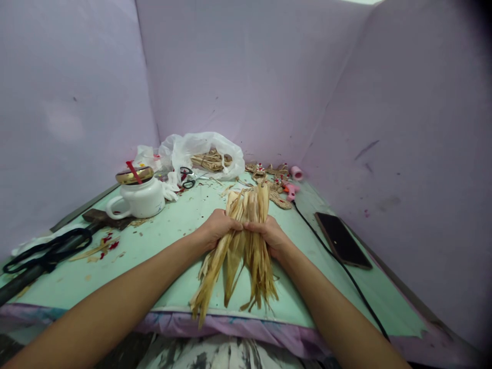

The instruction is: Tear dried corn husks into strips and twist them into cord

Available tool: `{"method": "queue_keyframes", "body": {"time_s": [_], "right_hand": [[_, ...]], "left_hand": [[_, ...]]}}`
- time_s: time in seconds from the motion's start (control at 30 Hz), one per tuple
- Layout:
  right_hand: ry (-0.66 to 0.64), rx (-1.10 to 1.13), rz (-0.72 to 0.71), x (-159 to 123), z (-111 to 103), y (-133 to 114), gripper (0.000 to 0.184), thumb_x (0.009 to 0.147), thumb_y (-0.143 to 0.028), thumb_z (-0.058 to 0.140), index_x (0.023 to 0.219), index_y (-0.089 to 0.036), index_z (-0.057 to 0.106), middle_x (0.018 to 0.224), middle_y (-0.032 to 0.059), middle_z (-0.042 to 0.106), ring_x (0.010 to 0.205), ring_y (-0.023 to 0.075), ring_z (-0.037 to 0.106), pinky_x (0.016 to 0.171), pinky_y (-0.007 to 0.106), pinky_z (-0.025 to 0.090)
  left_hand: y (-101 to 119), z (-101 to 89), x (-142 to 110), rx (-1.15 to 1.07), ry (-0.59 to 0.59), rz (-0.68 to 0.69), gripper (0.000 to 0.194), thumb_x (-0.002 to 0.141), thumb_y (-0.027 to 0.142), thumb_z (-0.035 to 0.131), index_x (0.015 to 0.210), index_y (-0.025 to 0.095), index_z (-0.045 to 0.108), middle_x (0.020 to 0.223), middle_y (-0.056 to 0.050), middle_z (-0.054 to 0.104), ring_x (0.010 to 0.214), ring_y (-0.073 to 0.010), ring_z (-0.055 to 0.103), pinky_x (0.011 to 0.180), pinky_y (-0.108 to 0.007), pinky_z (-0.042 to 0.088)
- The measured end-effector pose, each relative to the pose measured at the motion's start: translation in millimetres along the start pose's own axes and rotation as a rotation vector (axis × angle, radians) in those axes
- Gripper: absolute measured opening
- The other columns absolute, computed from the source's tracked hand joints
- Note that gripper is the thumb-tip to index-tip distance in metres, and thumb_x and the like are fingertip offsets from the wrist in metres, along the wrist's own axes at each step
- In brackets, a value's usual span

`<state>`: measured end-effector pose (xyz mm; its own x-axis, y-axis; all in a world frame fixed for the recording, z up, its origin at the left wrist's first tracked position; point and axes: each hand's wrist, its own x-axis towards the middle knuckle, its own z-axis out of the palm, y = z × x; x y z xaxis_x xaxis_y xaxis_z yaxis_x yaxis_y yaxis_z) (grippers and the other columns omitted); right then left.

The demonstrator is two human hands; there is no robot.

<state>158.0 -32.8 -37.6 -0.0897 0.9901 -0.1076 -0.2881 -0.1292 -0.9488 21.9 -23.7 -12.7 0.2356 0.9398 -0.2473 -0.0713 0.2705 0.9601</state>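
Note:
A bundle of dried, tan husk strips (242, 246) lies lengthwise on the pale green table (172, 225), its frayed ends hanging over the near edge. My left hand (216, 228) grips the bundle's middle from the left. My right hand (269, 233) grips it from the right, and the fingertips of both hands meet on top. The strips fan out upward beyond my hands.
A white teapot with a gold lid (137, 193) stands at the left, black scissors (46, 251) nearer the left edge. A plastic bag with more husk (209, 156), small scissors (186, 178), a pink glue gun (291, 190), finished husk figures (265, 171), a phone (342, 240) and a black cable (346, 271) surround.

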Motion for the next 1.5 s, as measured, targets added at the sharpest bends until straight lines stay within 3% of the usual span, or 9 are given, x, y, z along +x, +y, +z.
{"method": "queue_keyframes", "body": {"time_s": [0.4, 0.53, 0.73, 1.03, 1.17, 1.3, 1.5], "right_hand": [[0.061, -0.144, -0.085, 6.9, -1.3, 8.5, 0.026, 0.050, -0.011, 0.061, 0.077, -0.012, 0.065, 0.065, 0.0030, 0.068, 0.058, 0.0191, 0.061, 0.058, 0.030, 0.049], [0.054, -0.120, -0.078, 6.1, 1.1, 9.3, 0.026, 0.051, -0.011, 0.061, 0.077, -0.012, 0.065, 0.065, 0.0033, 0.068, 0.058, 0.0192, 0.061, 0.058, 0.030, 0.049], [-0.007, 0.052, 0.007, 2.6, -2.5, 1.2, 0.029, 0.051, -0.011, 0.065, 0.080, -0.012, 0.064, 0.069, 0.0061, 0.069, 0.063, 0.0217, 0.064, 0.066, 0.034, 0.051], [-0.007, 0.179, 0.153, 2.0, -1.1, -8.4, 0.026, 0.053, -0.008, 0.060, 0.078, -0.012, 0.062, 0.062, 0.0061, 0.067, 0.055, 0.0195, 0.063, 0.057, 0.033, 0.051], [0.011, 0.266, 0.280, 3.8, -10.0, -19.1, 0.010, 0.055, -0.009, 0.052, 0.063, -0.014, 0.057, 0.049, 0.0031, 0.060, 0.047, 0.0156, 0.058, 0.048, 0.027, 0.049], [0.010, 0.416, 0.144, 6.6, -30.2, -34.1, 0.019, 0.050, -0.005, 0.049, 0.065, -0.016, 0.053, 0.049, -0.0017, 0.052, 0.043, 0.0077, 0.049, 0.043, 0.018, 0.046], [-0.184, 0.535, 0.019, -1.3, -58.0, -57.4, 0.025, 0.051, -0.007, 0.047, 0.074, -0.017, 0.050, 0.056, -0.0034, 0.045, 0.046, 0.0043, 0.042, 0.031, 0.007, 0.030]], "left_hand": [[-3.1, 3.5, 1.3, 0.086, 0.070, 0.012, 0.013, 0.048, 0.003, 0.057, 0.058, 0.010, 0.060, 0.050, -0.004, 0.061, 0.045, -0.0172, 0.057, 0.044, -0.025, 0.047], [-1.9, 3.3, 1.7, 0.004, 0.037, -0.036, 0.014, 0.047, 0.001, 0.056, 0.058, 0.009, 0.060, 0.048, -0.004, 0.060, 0.043, -0.0169, 0.056, 0.045, -0.027, 0.047], [0.9, -5.7, 3.4, -0.188, -0.105, -0.121, 0.020, 0.046, 0.004, 0.063, 0.065, 0.008, 0.061, 0.056, -0.009, 0.064, 0.055, -0.0240, 0.062, 0.058, -0.037, 0.052], [4.5, -4.0, 5.4, -0.217, -0.041, -0.180, 0.026, 0.057, 0.000, 0.054, 0.081, 0.006, 0.061, 0.057, -0.009, 0.064, 0.055, -0.0237, 0.062, 0.057, -0.038, 0.053], [4.8, -6.8, 9.9, -0.208, 0.001, -0.211, 0.019, 0.065, 0.003, 0.051, 0.082, 0.006, 0.060, 0.052, -0.005, 0.059, 0.041, -0.0157, 0.055, 0.044, -0.028, 0.049], [6.0, -12.0, 15.1, -0.203, 0.080, -0.220, 0.014, 0.068, 0.004, 0.053, 0.080, 0.008, 0.057, 0.049, -0.002, 0.054, 0.037, -0.0120, 0.051, 0.038, -0.022, 0.044], [8.6, -13.8, 15.3, -0.203, 0.124, -0.246, 0.019, 0.067, 0.005, 0.054, 0.085, 0.010, 0.058, 0.049, -0.001, 0.054, 0.041, -0.0130, 0.052, 0.041, -0.023, 0.045]]}}
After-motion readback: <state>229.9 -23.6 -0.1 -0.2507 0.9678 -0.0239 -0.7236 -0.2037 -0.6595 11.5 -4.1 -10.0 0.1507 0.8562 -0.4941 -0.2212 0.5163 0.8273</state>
